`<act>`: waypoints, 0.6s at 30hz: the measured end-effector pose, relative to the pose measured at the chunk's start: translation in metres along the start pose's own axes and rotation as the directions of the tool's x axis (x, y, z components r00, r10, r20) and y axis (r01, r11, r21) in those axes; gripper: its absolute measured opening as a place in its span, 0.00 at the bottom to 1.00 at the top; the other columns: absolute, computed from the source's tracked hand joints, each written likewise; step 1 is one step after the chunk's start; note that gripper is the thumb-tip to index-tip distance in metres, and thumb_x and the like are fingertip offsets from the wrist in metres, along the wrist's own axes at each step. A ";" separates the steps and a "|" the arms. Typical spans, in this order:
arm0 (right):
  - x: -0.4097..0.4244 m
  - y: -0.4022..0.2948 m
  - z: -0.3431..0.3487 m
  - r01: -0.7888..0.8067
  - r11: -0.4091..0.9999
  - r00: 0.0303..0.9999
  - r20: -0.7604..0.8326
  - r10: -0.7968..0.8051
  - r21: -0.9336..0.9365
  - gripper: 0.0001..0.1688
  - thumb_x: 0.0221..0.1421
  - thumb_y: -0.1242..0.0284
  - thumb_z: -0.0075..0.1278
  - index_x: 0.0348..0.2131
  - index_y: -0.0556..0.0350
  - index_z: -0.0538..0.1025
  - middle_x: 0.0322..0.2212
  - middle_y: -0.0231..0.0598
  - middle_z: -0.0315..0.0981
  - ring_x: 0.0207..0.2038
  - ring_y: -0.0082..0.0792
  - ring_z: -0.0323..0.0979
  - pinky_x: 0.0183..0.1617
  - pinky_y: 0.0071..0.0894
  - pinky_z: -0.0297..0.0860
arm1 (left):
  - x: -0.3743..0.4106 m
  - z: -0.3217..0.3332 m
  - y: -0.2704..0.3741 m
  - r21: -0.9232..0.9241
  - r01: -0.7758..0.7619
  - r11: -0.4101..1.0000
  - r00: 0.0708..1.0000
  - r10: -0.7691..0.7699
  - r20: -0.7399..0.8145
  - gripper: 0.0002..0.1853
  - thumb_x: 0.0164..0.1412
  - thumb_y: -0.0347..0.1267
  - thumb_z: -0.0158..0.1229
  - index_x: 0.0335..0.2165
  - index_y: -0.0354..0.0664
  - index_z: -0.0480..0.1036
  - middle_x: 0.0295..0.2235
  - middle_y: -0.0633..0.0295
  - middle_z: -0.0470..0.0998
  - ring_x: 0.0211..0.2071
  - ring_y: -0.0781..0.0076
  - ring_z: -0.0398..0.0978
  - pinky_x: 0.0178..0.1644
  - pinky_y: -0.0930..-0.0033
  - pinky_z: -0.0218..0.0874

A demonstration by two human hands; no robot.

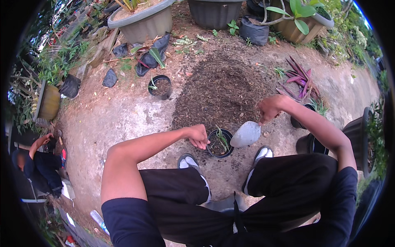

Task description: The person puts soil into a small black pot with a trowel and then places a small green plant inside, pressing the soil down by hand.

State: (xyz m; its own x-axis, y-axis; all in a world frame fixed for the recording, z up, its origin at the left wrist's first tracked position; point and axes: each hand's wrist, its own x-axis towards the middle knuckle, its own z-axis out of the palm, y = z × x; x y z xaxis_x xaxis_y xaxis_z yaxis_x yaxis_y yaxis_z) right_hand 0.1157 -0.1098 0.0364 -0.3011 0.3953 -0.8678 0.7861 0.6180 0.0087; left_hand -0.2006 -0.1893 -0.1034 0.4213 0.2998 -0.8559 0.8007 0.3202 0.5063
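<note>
Between my feet stands a small black plastic pot (212, 151) holding soil and a small green-leaved plant (221, 137). My left hand (197, 136) has its fingers curled at the pot's left rim and appears to grip it. My right hand (271, 108) is closed around the handle of a hand trowel (247, 134), the handle mostly hidden by the fist. The trowel's broad grey blade tilts down to the left, with its tip by the pot's right rim. Dark loose soil mix (220, 92) is heaped on the ground just beyond both hands.
Another small black pot (164, 92) with a seedling stands left of the soil. Purple-leaved cuttings (301, 80) lie at right, near black pots (311, 144). Large planters (145, 26) line the back. At far left sits another person (40, 166). A plastic bottle (99, 220) lies lower left.
</note>
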 end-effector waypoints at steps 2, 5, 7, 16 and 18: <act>0.002 0.029 0.008 -0.013 0.997 1.000 0.013 0.013 0.071 0.35 0.54 0.41 0.54 0.25 0.59 0.82 0.17 0.42 0.75 0.25 0.41 0.78 0.30 0.43 0.73 | -0.002 0.000 -0.001 0.007 0.014 1.000 1.000 -0.014 0.028 0.12 0.65 0.37 0.58 0.31 0.38 0.80 0.32 0.60 0.85 0.30 0.76 0.83 0.32 0.72 0.74; 0.007 0.059 0.025 -0.028 0.982 0.996 -0.073 0.043 0.189 0.35 0.53 0.42 0.54 0.25 0.59 0.82 0.17 0.43 0.76 0.24 0.41 0.78 0.29 0.43 0.72 | 0.002 0.000 -0.005 0.133 0.078 0.988 0.997 -0.078 0.001 0.12 0.64 0.37 0.58 0.30 0.40 0.80 0.32 0.61 0.85 0.30 0.77 0.83 0.31 0.72 0.74; 0.011 0.066 0.037 -0.047 0.976 0.988 -0.134 0.077 0.213 0.35 0.53 0.42 0.54 0.26 0.60 0.82 0.20 0.47 0.77 0.27 0.44 0.79 0.32 0.45 0.73 | 0.004 0.005 -0.005 0.032 0.076 0.997 0.997 -0.077 0.007 0.12 0.65 0.36 0.58 0.29 0.41 0.80 0.31 0.63 0.85 0.27 0.79 0.82 0.29 0.72 0.73; 0.036 0.062 0.072 0.037 0.999 0.930 -0.366 -0.035 -0.003 0.38 0.55 0.41 0.49 0.30 0.62 0.81 0.27 0.53 0.80 0.35 0.55 0.79 0.43 0.49 0.74 | 0.004 -0.004 -0.010 0.023 -0.015 1.000 0.999 0.016 -0.038 0.10 0.62 0.35 0.60 0.29 0.40 0.81 0.28 0.63 0.84 0.27 0.80 0.82 0.30 0.72 0.74; 0.048 0.058 0.095 0.043 0.997 0.927 -0.374 -0.018 0.058 0.38 0.57 0.42 0.48 0.33 0.63 0.80 0.28 0.55 0.80 0.36 0.57 0.79 0.44 0.49 0.74 | 0.006 -0.006 -0.015 0.059 -0.011 0.998 0.998 0.014 -0.057 0.09 0.62 0.33 0.60 0.29 0.39 0.81 0.29 0.62 0.84 0.27 0.80 0.82 0.30 0.72 0.74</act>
State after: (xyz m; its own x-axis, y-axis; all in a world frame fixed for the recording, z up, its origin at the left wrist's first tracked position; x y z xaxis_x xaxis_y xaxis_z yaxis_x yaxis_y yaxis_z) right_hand 0.1979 -0.1195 -0.0524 -0.4956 0.6096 -0.6186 0.8023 0.5941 -0.0574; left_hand -0.2123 -0.1870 -0.1152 0.4077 0.3548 -0.8414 0.8198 0.2635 0.5084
